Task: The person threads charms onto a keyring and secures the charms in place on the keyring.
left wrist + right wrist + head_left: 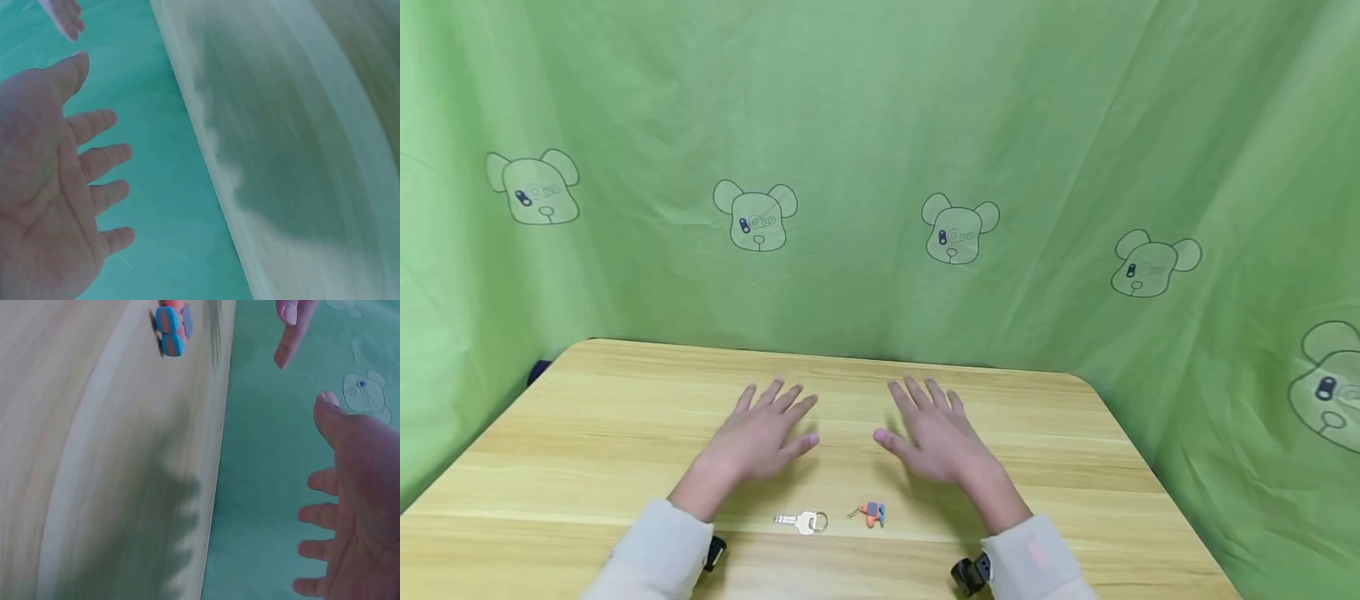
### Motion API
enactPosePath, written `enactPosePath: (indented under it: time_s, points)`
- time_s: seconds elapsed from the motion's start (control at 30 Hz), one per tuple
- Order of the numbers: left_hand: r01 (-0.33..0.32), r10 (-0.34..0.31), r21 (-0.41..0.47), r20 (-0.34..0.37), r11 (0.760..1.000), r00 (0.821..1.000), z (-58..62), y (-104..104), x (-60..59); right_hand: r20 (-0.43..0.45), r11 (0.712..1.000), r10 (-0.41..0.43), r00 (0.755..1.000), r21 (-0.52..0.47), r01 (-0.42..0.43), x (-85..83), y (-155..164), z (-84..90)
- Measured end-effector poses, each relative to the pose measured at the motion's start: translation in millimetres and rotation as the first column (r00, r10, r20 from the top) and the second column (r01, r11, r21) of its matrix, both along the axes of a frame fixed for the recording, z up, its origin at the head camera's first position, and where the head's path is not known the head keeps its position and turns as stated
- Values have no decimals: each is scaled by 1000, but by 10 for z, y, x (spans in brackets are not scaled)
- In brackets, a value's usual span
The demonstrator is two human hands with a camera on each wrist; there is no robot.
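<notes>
In the middle of the head view I see both hands spread above the wooden table [587,433], palms down and fingers straight and fanned, holding nothing. The left hand [763,437] sits just left of centre and the right hand [936,437] just right of it, thumbs pointing toward each other with a narrow gap of bare wood between them. Below that gap, near the lower edge of the frame and between the two pale sleeves, lie two small things: a silver key [802,522] on a ring, lower left of centre, and beside it to the right a small orange and blue charm [872,514] with a short chain. Neither hand touches them; they lie nearer the wrists than the fingertips. In the left wrist view the left hand [47,187] fills the left side, open and flat (the table there is a blur). In the right wrist view the right hand [353,506] shows at the lower right, fingers wide, and the charm [170,328] lies at the top of the frame. A green cloth [880,125] printed with bear faces hangs behind the table.
</notes>
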State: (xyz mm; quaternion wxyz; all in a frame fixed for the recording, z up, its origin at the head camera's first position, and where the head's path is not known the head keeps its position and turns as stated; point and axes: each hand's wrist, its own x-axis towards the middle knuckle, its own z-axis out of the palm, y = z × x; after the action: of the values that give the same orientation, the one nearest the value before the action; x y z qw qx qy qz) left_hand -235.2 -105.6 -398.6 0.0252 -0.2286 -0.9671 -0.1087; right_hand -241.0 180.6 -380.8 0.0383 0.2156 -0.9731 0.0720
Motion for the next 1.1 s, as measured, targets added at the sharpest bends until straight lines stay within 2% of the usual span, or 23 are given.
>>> enactPosePath:
  time_s: [0.23, 0.33, 0.5, 0.63, 0.83, 0.97, 1.1]
  points:
    - [114, -114, -31, 12, 993, 993, -74, 39, 23, 18, 991, 129, 992, 44, -129, 87, -92, -16]
    - [170, -169, -30, 11, 985, 985, -100, 60, 70, 35, 980, 184, 982, 73, -187, 128, -132, -36]
    - [261, -261, 21, 18, 965, 965, -135, 77, 169, 69, 949, 283, 957, 127, -290, 193, -183, -100]
    - [307, -310, 61, 43, 950, 950, -175, 101, 233, 71, 906, 384, 920, 164, -391, 266, -218, -167]
    - [324, -332, 108, 77, 940, 940, -226, 124, 269, -12, 833, 528, 849, 202, -515, 354, -252, -250]
    - [332, -349, 150, 113, 931, 930, -221, 125, 275, -69, 794, 590, 805, 232, -562, 375, -268, -283]
    - [356, -381, 178, 137, 918, 914, -228, 138, 267, -102, 772, 622, 777, 249, -585, 383, -278, -318]
